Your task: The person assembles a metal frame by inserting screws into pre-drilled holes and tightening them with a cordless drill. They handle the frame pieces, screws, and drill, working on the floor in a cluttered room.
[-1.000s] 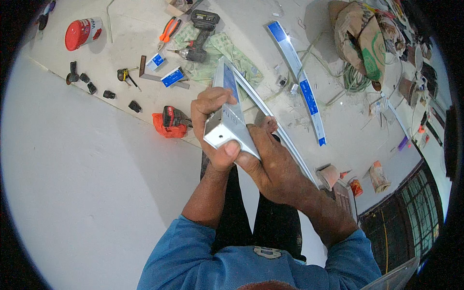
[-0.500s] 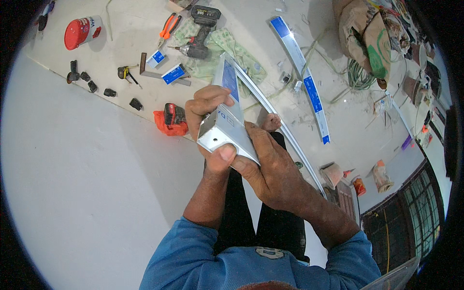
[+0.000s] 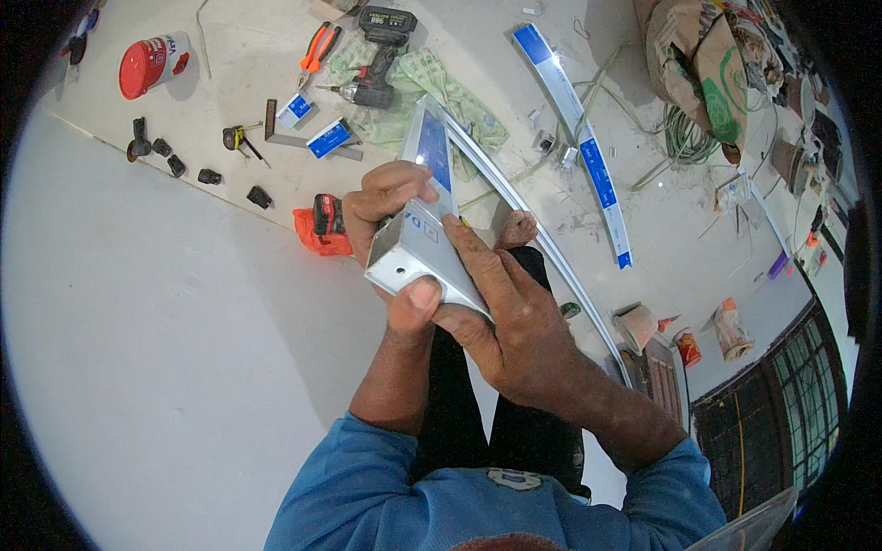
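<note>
A silver metal profile (image 3: 430,161) with blue film on its face runs from my hands to a far corner. Its near end shows a white face with a small dark hole. My left hand (image 3: 384,197) wraps round the left side, thumb pressed beneath the near end. From the right, my right hand (image 3: 519,321) grips the same profile, index finger along its top and thumb at its lower edge. A long thin silver rail (image 3: 528,220) slants from the far corner down to the right; how the two join cannot be made out.
Beyond lie a cordless drill (image 3: 375,69) on a green cloth (image 3: 441,87), orange-handled pliers (image 3: 320,50), a metal square (image 3: 308,142), a tape measure (image 3: 237,138) and a battery (image 3: 328,216). A blue-filmed strip (image 3: 602,184) is right; a red-lidded bucket (image 3: 152,66) stands far left.
The profile's near end has shifted slightly left and down with my hands. My right index finger has moved up and left onto its top face.
</note>
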Tool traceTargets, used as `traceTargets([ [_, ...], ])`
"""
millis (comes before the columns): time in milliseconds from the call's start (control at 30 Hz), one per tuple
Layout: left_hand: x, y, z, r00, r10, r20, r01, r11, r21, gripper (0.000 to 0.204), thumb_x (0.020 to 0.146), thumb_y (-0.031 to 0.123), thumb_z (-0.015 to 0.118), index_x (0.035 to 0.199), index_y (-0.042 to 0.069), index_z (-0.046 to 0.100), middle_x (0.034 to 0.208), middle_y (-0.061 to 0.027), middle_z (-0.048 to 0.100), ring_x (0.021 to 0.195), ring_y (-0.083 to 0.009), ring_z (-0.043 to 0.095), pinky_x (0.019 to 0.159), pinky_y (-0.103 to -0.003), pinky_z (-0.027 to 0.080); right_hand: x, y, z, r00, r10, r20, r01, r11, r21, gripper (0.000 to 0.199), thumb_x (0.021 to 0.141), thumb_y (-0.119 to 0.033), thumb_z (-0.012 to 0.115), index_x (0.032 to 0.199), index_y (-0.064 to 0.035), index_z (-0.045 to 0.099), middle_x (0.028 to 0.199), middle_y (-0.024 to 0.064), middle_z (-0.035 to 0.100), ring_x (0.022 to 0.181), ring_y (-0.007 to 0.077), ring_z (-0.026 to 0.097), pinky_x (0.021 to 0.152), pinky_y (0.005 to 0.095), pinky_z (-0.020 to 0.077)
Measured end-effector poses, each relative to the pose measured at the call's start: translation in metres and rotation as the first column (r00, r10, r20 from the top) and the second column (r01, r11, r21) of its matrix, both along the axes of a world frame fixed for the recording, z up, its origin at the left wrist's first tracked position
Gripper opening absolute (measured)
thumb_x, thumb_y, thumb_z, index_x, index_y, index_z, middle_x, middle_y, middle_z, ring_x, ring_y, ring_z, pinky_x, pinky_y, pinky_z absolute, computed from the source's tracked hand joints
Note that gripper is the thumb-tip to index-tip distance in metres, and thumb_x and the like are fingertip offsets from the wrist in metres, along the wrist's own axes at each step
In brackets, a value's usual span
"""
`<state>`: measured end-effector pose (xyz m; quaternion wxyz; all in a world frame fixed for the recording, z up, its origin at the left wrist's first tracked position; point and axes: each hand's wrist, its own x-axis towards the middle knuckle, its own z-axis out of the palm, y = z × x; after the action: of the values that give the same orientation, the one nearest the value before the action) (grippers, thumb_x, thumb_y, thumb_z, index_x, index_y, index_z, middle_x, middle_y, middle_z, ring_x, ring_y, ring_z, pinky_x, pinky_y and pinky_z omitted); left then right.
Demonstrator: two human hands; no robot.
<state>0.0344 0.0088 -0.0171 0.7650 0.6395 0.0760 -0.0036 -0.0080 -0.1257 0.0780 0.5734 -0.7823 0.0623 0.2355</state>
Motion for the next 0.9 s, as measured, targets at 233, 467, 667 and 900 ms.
traceTargets([
  [233, 0.004, -0.007, 0.002, 1.0, -0.001, 0.018, 0.001, 1.0, 0.021, 0.085, 0.075, 0.068, 0.078, 0.119, 0.0, 0.057, 0.114, -0.0207, 0.06, 0.108, -0.0292, 0.059, 0.102, -0.049, 0.045, 0.005, -0.013, 0.0, 0.996, 0.009, -0.084, -0.003, 0.998, 0.068, 0.08, 0.106, -0.033, 0.073, 0.169, 0.0022, 0.038, 0.108, 0.0316, 0.063, 0.096, 0.0466, 0.068, 0.089, 0.0526, 0.0578],
  [467, 0.003, -0.007, 0.006, 0.999, 0.004, -0.039, -0.003, 0.999, 0.033, 0.085, 0.073, 0.068, 0.076, 0.12, 0.0, 0.056, 0.117, -0.0214, 0.059, 0.111, -0.0297, 0.058, 0.106, -0.05, 0.043, 0.005, -0.012, 0.001, 0.998, -0.028, -0.06, 0.031, 0.999, 0.038, 0.08, 0.105, -0.034, 0.075, 0.168, 0.0011, 0.04, 0.103, 0.031, 0.064, 0.092, 0.0465, 0.068, 0.085, 0.053, 0.0576],
  [667, 0.002, -0.007, 0.002, 1.0, -0.009, -0.028, 0.01, 0.999, 0.049, 0.087, 0.073, 0.071, 0.074, 0.121, 0.001, 0.055, 0.115, -0.02, 0.059, 0.116, -0.0326, 0.058, 0.108, -0.052, 0.043, 0.002, -0.012, -0.003, 0.999, -0.024, -0.035, 0.026, 0.999, 0.04, 0.081, 0.105, -0.036, 0.075, 0.168, 0.0008, 0.041, 0.101, 0.0303, 0.064, 0.088, 0.0447, 0.067, 0.081, 0.0523, 0.0577],
  [900, 0.003, -0.007, 0.001, 1.0, -0.012, -0.008, 0.013, 0.999, 0.036, 0.091, 0.073, 0.076, 0.076, 0.12, 0.001, 0.054, 0.112, -0.0193, 0.059, 0.118, -0.0343, 0.059, 0.11, -0.054, 0.043, 0.001, -0.011, -0.003, 0.999, -0.017, -0.03, 0.018, 0.999, 0.041, 0.083, 0.105, -0.039, 0.074, 0.17, -0.0006, 0.038, 0.102, 0.029, 0.064, 0.088, 0.0435, 0.067, 0.081, 0.0526, 0.0573],
])
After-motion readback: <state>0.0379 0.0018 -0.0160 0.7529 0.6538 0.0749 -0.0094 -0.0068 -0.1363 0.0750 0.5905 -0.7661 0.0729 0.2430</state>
